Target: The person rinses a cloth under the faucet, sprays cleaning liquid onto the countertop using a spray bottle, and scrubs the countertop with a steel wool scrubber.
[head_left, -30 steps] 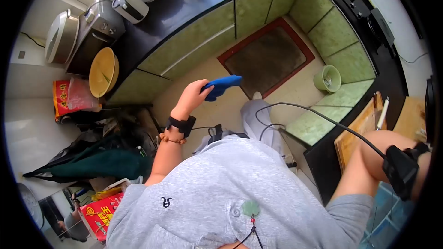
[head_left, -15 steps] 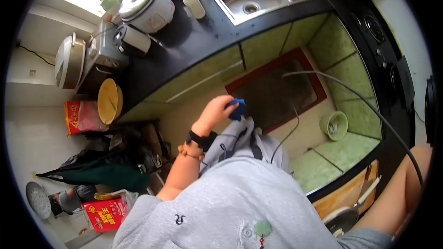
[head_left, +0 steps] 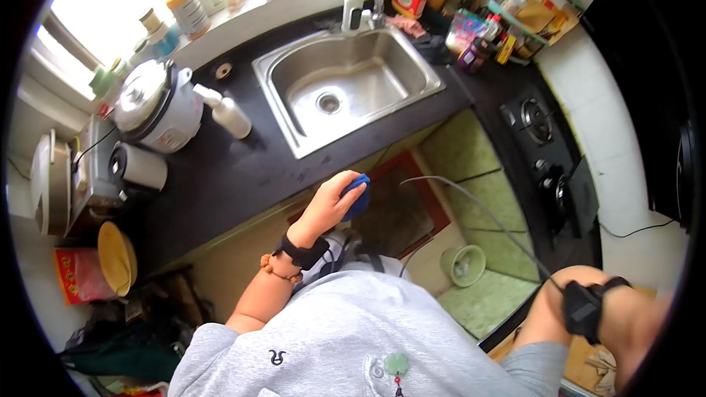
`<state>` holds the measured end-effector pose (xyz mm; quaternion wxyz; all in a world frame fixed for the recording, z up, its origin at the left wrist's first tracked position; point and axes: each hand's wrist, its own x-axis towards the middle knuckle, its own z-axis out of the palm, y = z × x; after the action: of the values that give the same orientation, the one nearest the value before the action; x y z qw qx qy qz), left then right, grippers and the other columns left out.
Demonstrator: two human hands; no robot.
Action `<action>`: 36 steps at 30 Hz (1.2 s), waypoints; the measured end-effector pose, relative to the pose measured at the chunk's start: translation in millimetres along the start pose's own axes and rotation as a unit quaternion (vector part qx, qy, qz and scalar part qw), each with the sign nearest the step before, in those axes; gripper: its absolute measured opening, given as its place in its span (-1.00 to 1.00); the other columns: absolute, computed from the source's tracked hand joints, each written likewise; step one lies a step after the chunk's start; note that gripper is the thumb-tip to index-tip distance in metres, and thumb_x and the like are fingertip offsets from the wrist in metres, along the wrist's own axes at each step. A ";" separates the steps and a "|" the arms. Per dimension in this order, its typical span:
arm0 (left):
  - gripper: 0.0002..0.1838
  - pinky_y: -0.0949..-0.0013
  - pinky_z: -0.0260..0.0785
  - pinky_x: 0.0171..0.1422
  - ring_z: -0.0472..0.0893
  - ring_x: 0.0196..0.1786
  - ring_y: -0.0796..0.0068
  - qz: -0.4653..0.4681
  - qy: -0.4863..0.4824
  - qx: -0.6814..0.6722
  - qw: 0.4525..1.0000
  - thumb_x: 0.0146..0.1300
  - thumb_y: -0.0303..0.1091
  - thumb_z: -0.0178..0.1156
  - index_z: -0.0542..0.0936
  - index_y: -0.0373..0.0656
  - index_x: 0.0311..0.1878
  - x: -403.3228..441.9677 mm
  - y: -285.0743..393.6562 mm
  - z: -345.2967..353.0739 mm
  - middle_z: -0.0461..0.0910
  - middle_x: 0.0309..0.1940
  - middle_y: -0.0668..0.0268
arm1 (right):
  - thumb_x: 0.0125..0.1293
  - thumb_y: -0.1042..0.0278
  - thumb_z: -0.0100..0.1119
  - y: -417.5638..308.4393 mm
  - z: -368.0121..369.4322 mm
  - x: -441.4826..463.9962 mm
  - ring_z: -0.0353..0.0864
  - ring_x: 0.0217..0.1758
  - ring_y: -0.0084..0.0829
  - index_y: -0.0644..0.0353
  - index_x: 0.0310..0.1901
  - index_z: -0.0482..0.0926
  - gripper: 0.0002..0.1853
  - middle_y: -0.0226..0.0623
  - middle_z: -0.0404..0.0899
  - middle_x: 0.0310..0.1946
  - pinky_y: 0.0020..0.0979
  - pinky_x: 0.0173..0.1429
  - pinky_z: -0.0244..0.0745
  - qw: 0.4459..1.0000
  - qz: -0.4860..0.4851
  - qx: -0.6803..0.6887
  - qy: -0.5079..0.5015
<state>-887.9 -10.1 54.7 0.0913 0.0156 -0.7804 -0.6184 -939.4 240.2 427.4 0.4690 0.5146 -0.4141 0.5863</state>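
Note:
My left hand is closed round a small folded blue cloth, held above the floor just in front of the counter edge. Its thumb and fingers pinch the cloth from above, and a dark band and a beaded bracelet circle the wrist. My right hand is at the lower right edge of the view, smeared by motion and partly cut off, so its fingers do not show. A black strapped device sits on that wrist. The steel sink lies in the counter ahead of my left hand.
On the dark counter stand a white pump bottle, a rice cooker and a kettle. A gas stove is at the right. A green bin stands low near a cable.
My view has tilted up and shifted, bringing the faucet, whole sink and bottles into sight. My right hand has come into view at the lower right. The blue cloth stays in my left hand.

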 end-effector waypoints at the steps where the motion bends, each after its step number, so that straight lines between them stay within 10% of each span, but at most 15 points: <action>1: -0.78 0.36 0.47 -0.03 0.60 -0.20 0.38 0.003 -0.007 -0.026 1.000 0.48 -0.33 0.18 0.56 -0.30 0.01 26.5 1.7 -2.2 0.63 -0.26 0.20 | 0.52 -0.10 -0.03 17.8 -6.2 -9.4 -0.08 0.69 -0.10 -0.14 0.55 0.23 -0.36 -0.23 -0.03 0.64 0.12 0.69 -0.25 0.997 0.074 0.016 -0.005; 3: -0.79 0.39 0.47 -0.01 0.59 -0.17 0.47 -0.008 -0.032 -0.075 0.997 0.48 -0.35 0.18 0.56 -0.30 0.02 61.9 6.1 -5.9 0.63 -0.24 0.24 | 0.47 -0.09 0.00 67.6 -33.1 -66.0 0.21 0.51 0.04 0.22 0.38 0.34 -0.37 0.07 0.24 0.43 0.16 0.58 0.02 0.961 0.235 0.053 -0.137; 6: -0.78 0.43 0.44 0.04 0.55 -0.13 0.55 0.039 -0.051 -0.086 0.994 0.48 -0.38 0.18 0.55 -0.28 0.07 113.2 30.5 -14.0 0.63 -0.20 0.26 | 0.34 0.44 0.18 130.4 -39.9 -166.5 0.49 0.30 -0.12 0.30 0.21 0.47 -0.59 0.01 0.49 0.22 -0.15 0.42 0.36 0.888 0.391 -0.074 -0.229; 13: -0.74 0.41 0.35 0.16 0.55 -0.02 0.44 0.038 -0.111 -0.153 0.981 0.33 -0.57 0.14 0.56 -0.37 0.07 179.0 57.7 -19.5 0.61 -0.09 0.22 | 0.14 0.39 0.36 231.7 -62.7 -361.2 0.24 0.50 -0.07 0.11 0.43 0.34 -0.24 -0.05 0.27 0.38 -0.17 0.58 0.14 0.751 0.574 -0.063 -0.319; 17: -0.76 0.47 0.33 0.13 0.51 -0.03 0.52 -0.012 -0.045 -0.138 0.989 0.36 -0.53 0.13 0.58 -0.33 0.06 193.5 28.5 -19.9 0.59 -0.12 0.29 | 0.32 0.42 0.29 272.4 -41.0 -431.0 0.22 0.55 -0.19 0.07 0.22 0.54 -0.57 -0.11 0.36 0.37 -0.16 0.52 0.23 0.706 0.582 0.035 -0.402; 18: -0.81 0.53 0.31 0.07 0.48 -0.07 0.62 -0.050 -0.009 -0.142 0.989 0.42 -0.47 0.14 0.58 -0.30 0.03 205.5 25.7 -21.0 0.57 -0.16 0.38 | 0.39 0.41 0.23 293.3 -37.5 -439.3 0.48 0.33 -0.31 0.18 0.09 0.56 -0.73 -0.19 0.57 0.13 -0.27 0.40 0.36 0.717 0.567 0.082 -0.398; 20: -0.84 0.57 0.30 0.00 0.45 -0.13 0.69 -0.063 0.090 -0.121 0.987 0.47 -0.41 0.14 0.58 -0.29 -0.02 231.0 9.9 -22.4 0.55 -0.22 0.45 | 0.44 0.29 0.21 324.8 -32.4 -438.8 0.59 -0.07 -0.50 0.23 -0.05 0.55 -0.80 -0.33 0.65 -0.15 -0.38 0.08 0.49 0.537 0.741 0.147 -0.376; 21: -0.83 0.58 0.31 -0.07 0.44 -0.19 0.72 -0.090 0.152 -0.137 0.975 0.49 -0.36 0.15 0.58 -0.28 -0.06 242.7 -3.4 -21.5 0.52 -0.29 0.50 | 0.49 0.25 0.16 340.0 -32.9 -457.9 0.48 -0.27 -0.65 0.23 -0.06 0.55 -0.79 -0.45 0.60 -0.28 -0.49 -0.15 0.45 0.574 0.733 0.172 -0.322; 27: -0.73 0.54 0.38 -0.12 0.50 -0.26 0.72 -0.213 0.326 -0.151 0.908 0.51 -0.22 0.12 0.62 -0.27 -0.06 292.1 -72.0 -30.3 0.59 -0.33 0.47 | 0.44 0.28 0.23 446.4 -31.2 -445.6 0.58 -0.18 -0.55 0.32 -0.10 0.57 -0.76 -0.34 0.64 -0.28 -0.45 -0.01 0.51 0.580 0.712 0.122 -0.377; 36: -0.72 0.42 0.43 -0.14 0.53 -0.22 0.61 -0.266 0.349 -0.330 0.836 0.52 -0.14 0.05 0.55 -0.15 0.00 363.3 -121.6 16.3 0.56 -0.27 0.39 | 0.24 0.18 0.32 647.0 50.3 -493.7 0.61 0.10 0.15 0.29 0.23 0.41 -0.42 0.21 0.57 0.04 -0.10 0.21 0.54 0.684 0.543 -0.054 -0.484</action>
<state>-1258.4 -72.8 -21.9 0.1891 0.4064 -0.4122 -0.7932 -1545.0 -10.1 -57.7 -0.1704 0.3855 -0.8214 0.3841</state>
